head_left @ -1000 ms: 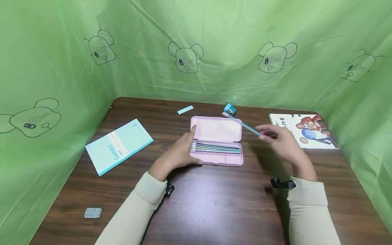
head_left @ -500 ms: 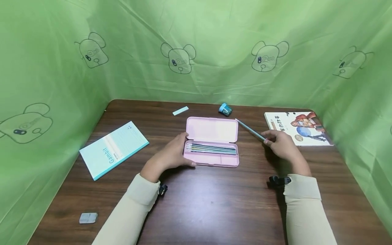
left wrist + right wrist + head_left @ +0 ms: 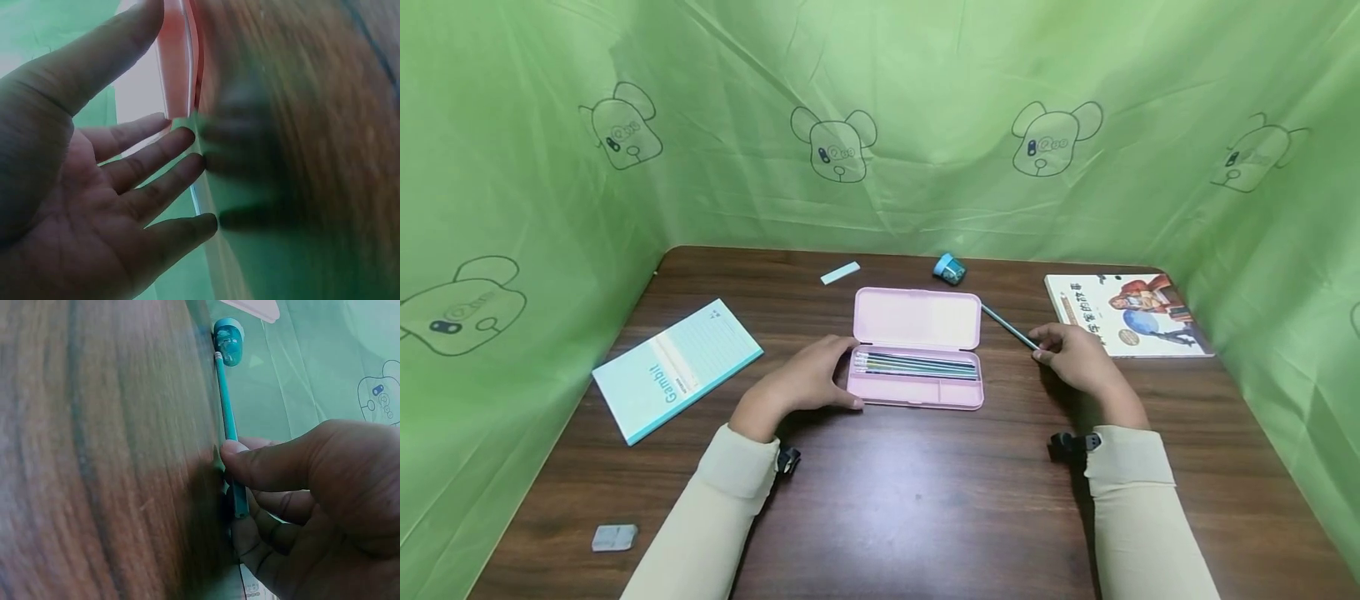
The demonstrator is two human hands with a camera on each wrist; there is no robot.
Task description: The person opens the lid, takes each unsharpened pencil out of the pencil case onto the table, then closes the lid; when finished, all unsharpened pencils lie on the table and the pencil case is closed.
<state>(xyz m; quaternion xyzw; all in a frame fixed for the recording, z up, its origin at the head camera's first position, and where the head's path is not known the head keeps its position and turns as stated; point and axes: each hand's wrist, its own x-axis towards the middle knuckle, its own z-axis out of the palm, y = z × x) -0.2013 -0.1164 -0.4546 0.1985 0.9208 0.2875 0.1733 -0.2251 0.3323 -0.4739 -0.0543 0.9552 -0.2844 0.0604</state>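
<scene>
You are lowering the teal pencil point(image 3: 1009, 326) toward the table point(image 3: 925, 500): a second ago your right hand point(image 3: 1075, 358) was holding it raised over the upper right corner of the pink pencil case point(image 3: 916, 346), with its far end near the blue sharpener point(image 3: 948, 268). Now it is lying low and slanted just right of the case's open lid, apart from the sharpener in the head view. Judging from that, the pencil is being set down beside the case rather than into it. Your thumb and fingers are still pinching its near end; the right wrist view is showing the thumb pressing the shaft point(image 3: 229, 419) against the curled fingers.

Your left hand point(image 3: 805, 385) is staying at the left end of the case, fingers fairly straight and resting against its edge, steadying it. In the left wrist view the fingers point(image 3: 147, 181) are spreading relaxed, with the pink rim point(image 3: 178, 62) just past them.

The case is sitting open in the middle of the frame, with a row of pencils point(image 3: 917, 364) lying in its long compartment.

Some things are hard to read. Whether the pencil is already touching the wood is not showing clearly. Both wrist views are blurring the table heavily. The pencil's tip is hiding inside your right hand, and how many pencils are lying in the case is too fine to count.
</scene>
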